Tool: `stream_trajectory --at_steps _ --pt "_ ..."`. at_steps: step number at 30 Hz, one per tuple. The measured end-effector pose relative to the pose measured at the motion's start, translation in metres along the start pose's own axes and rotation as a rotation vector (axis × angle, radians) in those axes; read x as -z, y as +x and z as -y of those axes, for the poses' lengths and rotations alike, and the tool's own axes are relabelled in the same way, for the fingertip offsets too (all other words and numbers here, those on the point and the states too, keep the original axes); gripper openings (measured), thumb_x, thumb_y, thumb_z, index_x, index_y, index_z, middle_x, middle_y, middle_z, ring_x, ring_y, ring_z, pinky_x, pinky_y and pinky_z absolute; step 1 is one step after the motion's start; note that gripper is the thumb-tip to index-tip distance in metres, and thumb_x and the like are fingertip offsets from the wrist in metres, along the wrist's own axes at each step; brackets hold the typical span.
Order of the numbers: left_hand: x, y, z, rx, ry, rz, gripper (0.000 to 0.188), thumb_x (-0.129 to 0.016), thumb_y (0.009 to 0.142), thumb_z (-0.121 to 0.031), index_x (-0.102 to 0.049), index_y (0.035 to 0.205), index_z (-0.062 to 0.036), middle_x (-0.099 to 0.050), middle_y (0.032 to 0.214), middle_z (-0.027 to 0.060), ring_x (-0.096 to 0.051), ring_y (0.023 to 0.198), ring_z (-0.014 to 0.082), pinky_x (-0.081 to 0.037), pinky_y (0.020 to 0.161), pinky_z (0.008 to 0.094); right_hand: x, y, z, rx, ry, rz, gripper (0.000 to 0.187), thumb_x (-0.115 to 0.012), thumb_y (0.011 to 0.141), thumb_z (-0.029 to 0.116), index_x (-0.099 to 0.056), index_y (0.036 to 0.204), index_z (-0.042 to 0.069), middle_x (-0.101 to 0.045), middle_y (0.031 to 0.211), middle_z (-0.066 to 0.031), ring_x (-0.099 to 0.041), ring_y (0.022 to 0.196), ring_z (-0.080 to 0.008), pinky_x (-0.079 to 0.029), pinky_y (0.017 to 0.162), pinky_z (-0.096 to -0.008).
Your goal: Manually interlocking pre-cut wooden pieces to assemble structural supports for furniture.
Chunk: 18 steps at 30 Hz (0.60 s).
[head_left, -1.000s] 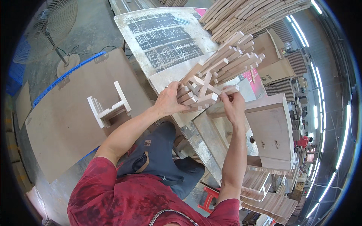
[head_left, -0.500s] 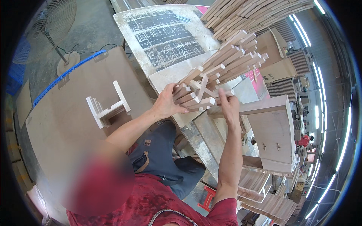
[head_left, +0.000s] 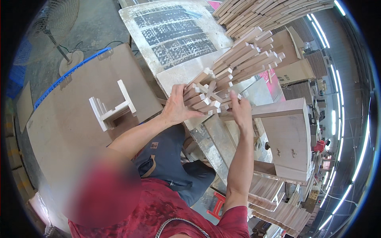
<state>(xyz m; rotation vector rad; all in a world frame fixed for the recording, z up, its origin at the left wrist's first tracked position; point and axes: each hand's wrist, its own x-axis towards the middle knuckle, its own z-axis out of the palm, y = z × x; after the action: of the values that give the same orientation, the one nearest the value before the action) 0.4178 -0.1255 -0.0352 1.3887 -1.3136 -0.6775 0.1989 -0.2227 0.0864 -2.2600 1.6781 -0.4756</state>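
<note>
Between my hands a bundle of pale square wooden sticks (head_left: 203, 102) lies on the worktable, end faces toward me. My left hand (head_left: 177, 108) wraps the bundle's left side, its thumb stretched along the near ends. On the right side my right hand (head_left: 241, 110) grips the sticks with the thumb raised; its other fingers are partly hidden. A couple of short sticks (head_left: 212, 93) lie crossed on top between the hands. Behind them, more long sticks (head_left: 254, 55) are heaped, reaching away to the right.
A brown-topped table (head_left: 71, 119) at left carries a small wooden frame-like stack (head_left: 115, 109). Past my hands stretches a worn worktable (head_left: 162, 75) with dark patches. A wooden panel piece (head_left: 283, 139) stands close by my right forearm. Stacked strips (head_left: 270, 16) fill the far right.
The crossed sticks between my hands have tipped over and lie flatter. The near stick ends look more gathered. Both hands stay at the bundle's sides, and the view has shifted slightly.
</note>
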Motion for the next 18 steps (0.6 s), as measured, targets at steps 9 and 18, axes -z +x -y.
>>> stream_trajectory --at_steps 9,18 --pt "-0.014 -0.005 -0.014 -0.137 0.126 -0.142 0.126 -0.1 0.056 -0.047 -0.03 0.146 0.0069 -0.037 0.139 0.0265 -0.049 0.129 0.0451 -0.047 0.108 0.0476 0.001 -0.005 0.012 0.066 -0.06 -0.144 0.045 -0.045 0.111 0.035 -0.063 0.098 -0.004 -0.064 0.076 -0.0171 -0.063 0.072 -0.0332 -0.047 0.07 -0.0442" --pt "-0.021 -0.018 -0.002 -0.155 0.254 -0.123 0.114 -0.095 0.064 -0.031 -0.029 0.149 0.0065 -0.039 0.142 0.0278 -0.056 0.119 0.0476 -0.053 0.098 0.0491 -0.008 -0.064 0.102 0.214 0.266 -0.124 0.03 -0.055 0.104 0.026 -0.063 0.094 -0.002 -0.066 0.084 -0.0274 -0.064 0.082 -0.0483 -0.05 0.073 -0.0547"
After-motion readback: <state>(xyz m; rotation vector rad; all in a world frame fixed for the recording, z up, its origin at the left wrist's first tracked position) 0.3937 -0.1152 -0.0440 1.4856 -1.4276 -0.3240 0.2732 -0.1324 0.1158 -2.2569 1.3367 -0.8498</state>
